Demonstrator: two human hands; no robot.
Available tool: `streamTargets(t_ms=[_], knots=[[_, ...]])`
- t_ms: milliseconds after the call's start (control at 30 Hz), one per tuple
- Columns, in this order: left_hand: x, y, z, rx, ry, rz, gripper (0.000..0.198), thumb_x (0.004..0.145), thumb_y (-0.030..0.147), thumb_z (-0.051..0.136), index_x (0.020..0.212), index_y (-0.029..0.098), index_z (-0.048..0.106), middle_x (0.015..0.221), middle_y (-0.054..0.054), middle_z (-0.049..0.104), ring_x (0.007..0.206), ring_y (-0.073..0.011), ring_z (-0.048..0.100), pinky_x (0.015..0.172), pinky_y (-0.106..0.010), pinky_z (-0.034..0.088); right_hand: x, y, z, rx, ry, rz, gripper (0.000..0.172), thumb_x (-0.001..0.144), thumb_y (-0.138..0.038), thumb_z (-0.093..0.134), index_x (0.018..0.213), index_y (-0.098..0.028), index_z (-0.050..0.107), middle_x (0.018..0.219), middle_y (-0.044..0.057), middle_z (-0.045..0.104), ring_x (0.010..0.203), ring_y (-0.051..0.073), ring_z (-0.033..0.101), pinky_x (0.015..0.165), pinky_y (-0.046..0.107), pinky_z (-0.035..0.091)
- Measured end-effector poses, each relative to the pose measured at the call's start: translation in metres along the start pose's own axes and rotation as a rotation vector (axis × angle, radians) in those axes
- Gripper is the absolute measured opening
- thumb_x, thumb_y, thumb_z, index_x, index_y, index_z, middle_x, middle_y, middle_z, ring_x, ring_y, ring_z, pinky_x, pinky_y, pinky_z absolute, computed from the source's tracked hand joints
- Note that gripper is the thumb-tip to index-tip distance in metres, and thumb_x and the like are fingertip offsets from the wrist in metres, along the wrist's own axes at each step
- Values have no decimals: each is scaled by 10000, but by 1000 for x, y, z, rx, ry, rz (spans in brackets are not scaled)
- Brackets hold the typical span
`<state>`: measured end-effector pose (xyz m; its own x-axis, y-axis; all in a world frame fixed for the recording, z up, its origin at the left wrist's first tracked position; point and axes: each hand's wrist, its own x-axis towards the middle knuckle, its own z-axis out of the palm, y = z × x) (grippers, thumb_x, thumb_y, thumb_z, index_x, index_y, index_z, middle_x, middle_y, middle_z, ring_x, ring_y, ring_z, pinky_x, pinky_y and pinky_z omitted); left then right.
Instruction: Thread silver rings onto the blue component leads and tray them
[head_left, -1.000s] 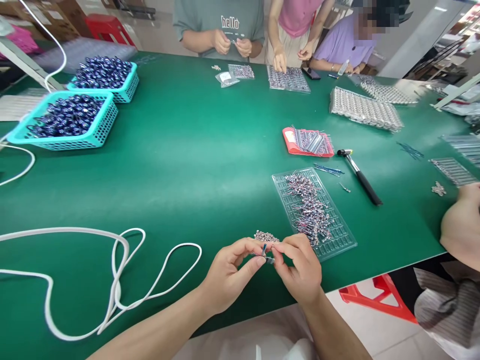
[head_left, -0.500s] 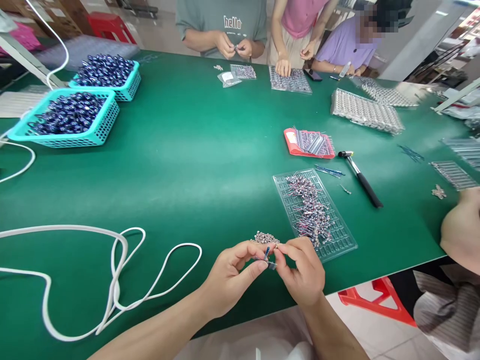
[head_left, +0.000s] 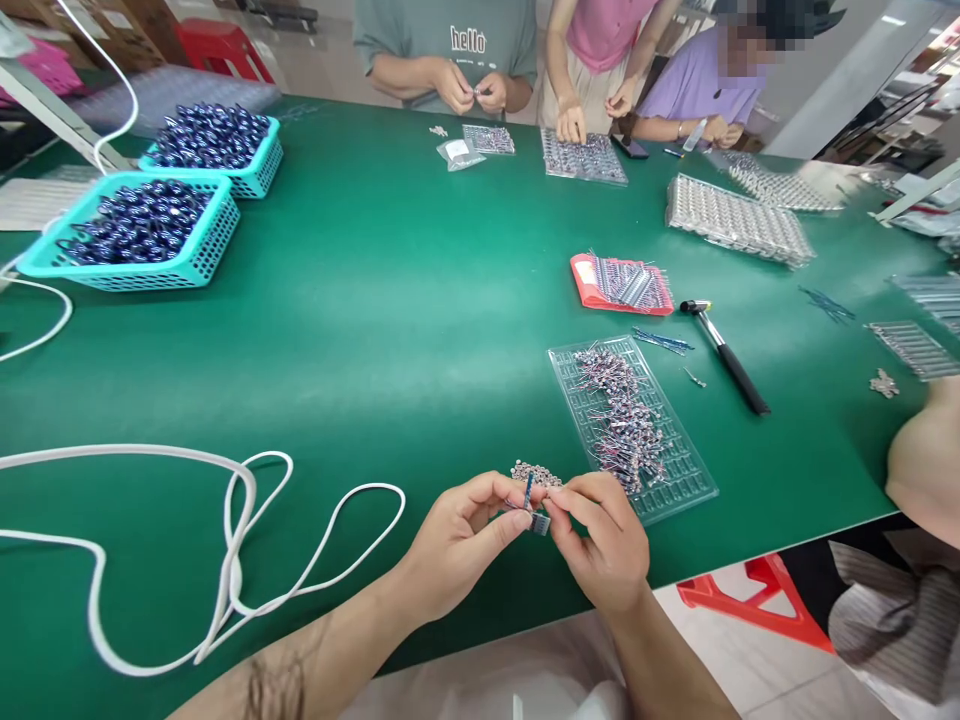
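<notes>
Near the table's front edge, my left hand [head_left: 457, 545] pinches a small circuit board [head_left: 540, 523] between thumb and fingers, and a narrow blue strip [head_left: 528, 490] stands up from the same grip. Close against it, my right hand [head_left: 607, 540] has thumb and forefinger pressed together at the board's right side. Whatever those fingertips hold is too small to make out. Just behind my hands lies a heap of small round metal pieces [head_left: 534, 472]. To the right, a clear plastic tray [head_left: 694, 485] carries a mass of small wired parts [head_left: 630, 430].
A rubber mallet [head_left: 731, 365] and a red packet [head_left: 589, 290] of strips lie beyond the tray. White cable [head_left: 232, 560] loops at left, below two turquoise baskets [head_left: 199, 265] of shiny dark-blue parts. Several people sit around the green table [head_left: 375, 300]; one person's arm [head_left: 926, 460] is at right.
The board in my left hand has turned a little, showing more of its face, and the blue strip stands more upright. My right fingertips have shifted slightly left and down.
</notes>
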<state>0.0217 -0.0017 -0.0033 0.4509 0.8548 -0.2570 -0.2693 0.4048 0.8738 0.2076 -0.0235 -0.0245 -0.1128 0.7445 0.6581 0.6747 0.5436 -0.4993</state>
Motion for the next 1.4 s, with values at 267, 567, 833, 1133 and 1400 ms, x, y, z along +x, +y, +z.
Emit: streamTargets(t_ms=[267, 567, 833, 1133, 1400], knots=[[0, 1, -2, 22, -10, 2, 193, 861, 331, 746, 842, 155, 670, 1028, -102, 756, 958, -210, 686, 909, -362, 550, -1, 1, 0, 55, -7, 6, 286, 838, -4, 659, 1044, -202, 668, 847, 49, 694, 752, 169, 654, 664, 327, 557], [-5, -2, -4, 226, -79, 165, 82, 942, 223, 629, 882, 170, 649, 1144, -133, 758, 1080, -240, 678, 986, -408, 522, -2, 1, -1, 71, 14, 64, 244, 863, -53, 639, 1036, -223, 663, 846, 42, 679, 760, 164, 652, 675, 325, 575], [-5, -1, -5, 337, -90, 243, 71, 944, 174, 600, 901, 186, 656, 1169, -126, 763, 1103, -239, 677, 1043, -426, 482, 3, -3, -3, 81, 46, 74, 238, 854, -60, 655, 1022, -227, 677, 818, 35, 679, 715, 159, 651, 634, 302, 568], [-6, -1, -4, 270, -68, 212, 73, 950, 213, 614, 893, 178, 644, 1124, -122, 767, 1060, -226, 684, 978, -377, 523, 1, -1, -2, 28, 23, 1, 266, 847, -39, 661, 1045, -217, 661, 822, 46, 695, 733, 170, 661, 648, 329, 565], [-3, -1, -2, 163, -6, 81, 174, 908, 324, 687, 864, 160, 652, 1025, -121, 771, 955, -222, 707, 908, -362, 554, 4, -2, -3, 35, -4, 4, 234, 833, -53, 666, 978, -236, 676, 781, 20, 685, 698, 160, 653, 629, 310, 545]])
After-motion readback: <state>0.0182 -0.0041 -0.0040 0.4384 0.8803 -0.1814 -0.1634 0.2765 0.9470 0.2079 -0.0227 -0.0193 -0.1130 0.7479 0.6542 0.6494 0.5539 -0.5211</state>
